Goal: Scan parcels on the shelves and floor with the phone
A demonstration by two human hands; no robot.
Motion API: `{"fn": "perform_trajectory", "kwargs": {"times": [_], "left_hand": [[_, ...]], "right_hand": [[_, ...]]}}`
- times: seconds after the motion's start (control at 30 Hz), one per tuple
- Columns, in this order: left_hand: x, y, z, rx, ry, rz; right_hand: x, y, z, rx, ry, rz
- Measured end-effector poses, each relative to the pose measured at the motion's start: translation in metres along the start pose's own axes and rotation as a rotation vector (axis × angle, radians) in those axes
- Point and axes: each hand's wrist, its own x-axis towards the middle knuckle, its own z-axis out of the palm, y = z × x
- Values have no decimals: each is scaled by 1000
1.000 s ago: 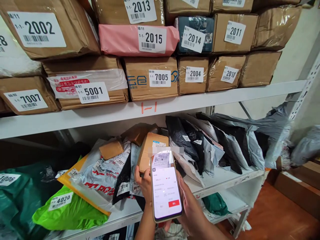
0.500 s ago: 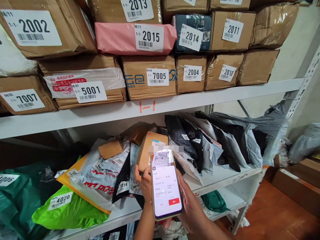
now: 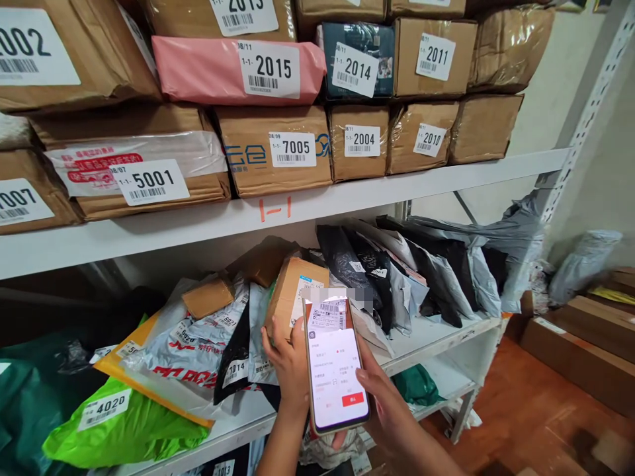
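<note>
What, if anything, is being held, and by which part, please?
The right hand holds the phone by its right side; the left hand touches the lower end of the box behind it, grip partly hidden.

We lose part of the cardboard box (image 3: pixel 285 287) behind our left hand (image 3: pixel 286 363) and phone (image 3: pixel 340 383) | we can't read its small print (image 3: pixel 331 371) | our view's left edge crops the dark-green bag (image 3: pixel 30 403)
</note>
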Motion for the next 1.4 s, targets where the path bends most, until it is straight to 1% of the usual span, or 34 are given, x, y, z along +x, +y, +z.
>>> {"fn": "perform_trajectory", "kwargs": {"times": [0.1,0.2,0.37,0.47,0.57,0.67,0.77,0.87,0.97,1.03,1.13,1.27,1.33,1.4], "left_hand": [[1,0,-1,64,-26,32],[1,0,-2,85,-38,110],[9,-8,4,51,103,156],[11,-18,10,-35,155,273],[3,-22,9,-81,208,386],[-12,-17,0,-114,303,438],[-19,-6,-15,-168,392,502],[-16,9,-27,-189,445,591],[-11,25,-34,-211,466,633],[-10,35,-35,-233,451,634],[-14,49,-31,-273,423,641],[-21,73,-17,-325,437,662],[-24,88,-9,-382,452,672],[-25,105,0,-439,464,690]], "right_hand": [[-6,-8,-5,-25,-16,26],[-14,-16,-10,-80,-29,26],[-27,-26,-17,-140,-48,20],[-34,-31,-21,-152,-49,11],[-40,-37,-27,-167,-51,11],[-46,-42,-37,-187,-35,-21],[-52,-48,-49,-186,-8,-32],[-58,-55,-60,-187,47,-74],[-69,-61,-72,-186,140,-125],[-78,-66,-83,-170,235,-163],[-94,-77,-102,-163,380,-240],[-118,-104,-122,-204,540,-284],[-129,-118,-129,-215,594,-305],[-139,-130,-135,-223,615,-326]]}}
